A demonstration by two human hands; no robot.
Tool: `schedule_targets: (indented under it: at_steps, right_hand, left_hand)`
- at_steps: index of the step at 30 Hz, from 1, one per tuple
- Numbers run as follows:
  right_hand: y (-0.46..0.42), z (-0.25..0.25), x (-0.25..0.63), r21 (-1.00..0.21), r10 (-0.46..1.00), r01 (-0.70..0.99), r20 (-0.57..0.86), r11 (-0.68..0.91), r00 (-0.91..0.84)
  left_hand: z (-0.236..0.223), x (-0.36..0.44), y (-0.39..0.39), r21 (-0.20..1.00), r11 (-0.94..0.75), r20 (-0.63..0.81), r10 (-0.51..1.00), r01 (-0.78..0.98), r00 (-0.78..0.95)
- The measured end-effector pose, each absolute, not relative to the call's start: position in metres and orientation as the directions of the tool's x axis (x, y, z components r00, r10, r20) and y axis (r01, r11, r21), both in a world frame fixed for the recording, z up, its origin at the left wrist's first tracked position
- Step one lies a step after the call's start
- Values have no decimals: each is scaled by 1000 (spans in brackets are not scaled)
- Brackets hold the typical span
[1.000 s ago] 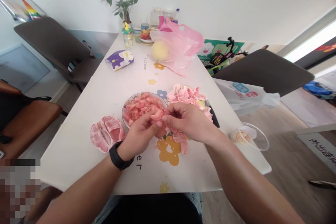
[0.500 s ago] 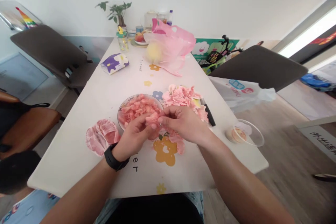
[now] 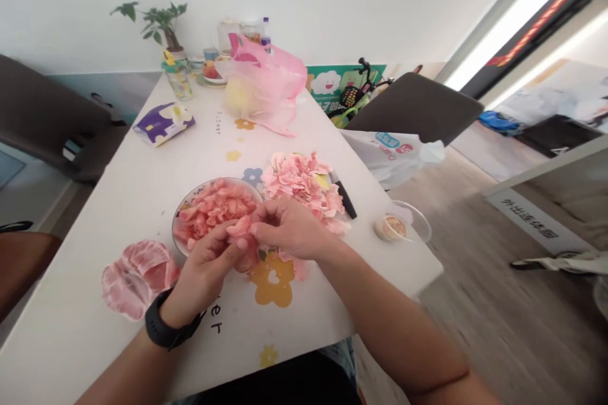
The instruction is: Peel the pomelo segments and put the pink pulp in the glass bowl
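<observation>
A pink pomelo segment [image 3: 243,226] is in my left hand [image 3: 205,272], gripped between the thumb and curled fingers. My right hand [image 3: 294,228] pinches the segment's right edge with thumb and fingertips. Both hands are closed, over the near right rim of a plate [image 3: 175,228] heaped with peeled pomelo pulp [image 3: 213,202]. Left of my left wrist lies a larger piece of pomelo [image 3: 135,278], pale membrane still on it. A pile of pink membrane scraps [image 3: 299,180] lies beyond my right hand, with a few more under it.
A black-handled knife [image 3: 346,200] lies beside the scraps. A clear round container [image 3: 392,224] stands near the right table edge. Farther back are a tissue pack [image 3: 164,123], a pink plastic bag [image 3: 270,82] with a yellow fruit, and a lidded cup [image 3: 175,76]. Chairs flank the table.
My view has swung to the right, so the table things appear farther left. Both hands keep hold of the segment over the plate's edge, with only slight finger movement.
</observation>
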State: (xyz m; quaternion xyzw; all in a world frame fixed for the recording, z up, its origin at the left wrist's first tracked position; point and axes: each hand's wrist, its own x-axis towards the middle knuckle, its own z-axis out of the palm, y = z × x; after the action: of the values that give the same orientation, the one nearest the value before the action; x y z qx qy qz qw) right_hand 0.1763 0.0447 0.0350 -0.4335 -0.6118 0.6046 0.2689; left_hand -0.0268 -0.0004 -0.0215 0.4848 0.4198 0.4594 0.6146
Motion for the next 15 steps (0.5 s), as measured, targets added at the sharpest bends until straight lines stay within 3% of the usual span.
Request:
schedule_targets:
  at_steps: [7,11,15]
  right_hand:
    - [40,27,165,-984,919,178,-51,21,-390]
    - [38,23,171,-994,921,108,-37,6,-389]
    - [48,13,184,-964,970,229,79,133,-230]
  left_hand:
    - [-23,-26,6,985,140,-125,980,-99,152]
    - [-25,-29,7,973,170,-154,982,-154,106]
    - [-21,-27,6,941,232,-212,972,-247,102]
